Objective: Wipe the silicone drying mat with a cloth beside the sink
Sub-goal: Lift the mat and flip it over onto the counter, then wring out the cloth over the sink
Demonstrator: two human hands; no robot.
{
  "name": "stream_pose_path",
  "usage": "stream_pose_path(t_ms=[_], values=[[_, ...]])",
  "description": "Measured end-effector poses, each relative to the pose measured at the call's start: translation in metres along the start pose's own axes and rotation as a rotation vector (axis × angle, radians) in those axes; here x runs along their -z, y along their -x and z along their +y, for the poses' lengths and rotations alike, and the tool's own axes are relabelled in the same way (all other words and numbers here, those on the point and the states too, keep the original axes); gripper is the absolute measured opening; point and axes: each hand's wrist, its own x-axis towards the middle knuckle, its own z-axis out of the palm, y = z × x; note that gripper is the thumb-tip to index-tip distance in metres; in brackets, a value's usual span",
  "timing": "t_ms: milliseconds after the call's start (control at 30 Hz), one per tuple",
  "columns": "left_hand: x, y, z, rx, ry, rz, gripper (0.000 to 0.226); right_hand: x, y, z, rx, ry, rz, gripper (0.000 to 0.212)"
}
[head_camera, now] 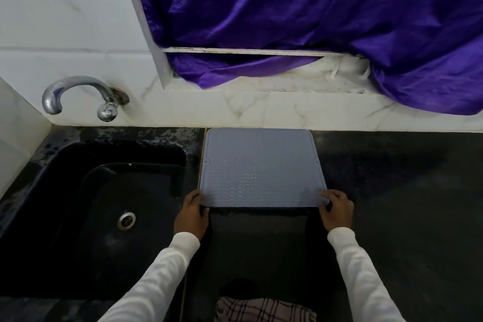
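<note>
Grey silicone mat (261, 170), one, gripped by left hand (192, 213) and right hand (337, 208)

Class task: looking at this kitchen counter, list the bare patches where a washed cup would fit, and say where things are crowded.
Free: the dark counter right of the grey mat, up to the tiled wall. Also the strip between the mat's near edge and the checked cloth.
Crowded: the mat's near corners, gripped by the left hand and right hand. The sink borders the mat's left edge.

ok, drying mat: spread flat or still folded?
Spread flat. The silicone drying mat lies open on the black counter; left hand and right hand hold its near corners.
</note>
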Motion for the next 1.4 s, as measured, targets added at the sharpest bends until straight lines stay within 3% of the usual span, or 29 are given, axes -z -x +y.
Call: stream_pose_path(t_ms=[133,333,533,867,1067,1233,1400], values=[[0.004,0.039,0.005,-0.232,0.035,-0.062,0.028,0.019,0.043,-0.018,0.171,-0.123,-0.121,0.031],[0.007,0.122,0.004,-0.489,0.131,-0.419,0.042,0.031,0.145,-0.038,0.438,-0.065,-0.441,0.021],[-0.007,0.180,-0.018,-0.627,-0.070,-0.539,0.073,0.025,0.220,-0.035,0.666,0.156,-0.622,0.062],[-0.006,0.199,-0.009,-0.586,-0.101,-0.337,0.055,0.017,0.230,-0.012,0.725,0.260,-0.445,0.040],[0.009,0.199,0.001,-0.555,-0.022,-0.224,0.052,0.017,0.200,-0.033,0.706,0.087,-0.420,0.035],[0.036,0.191,0.003,-0.453,-0.034,-0.009,0.036,0.005,0.159,-0.076,0.803,0.014,-0.405,0.043],[0.080,0.188,-0.010,-0.355,-0.078,0.193,0.025,-0.017,0.130,-0.152,0.951,-0.096,-0.421,0.038]])
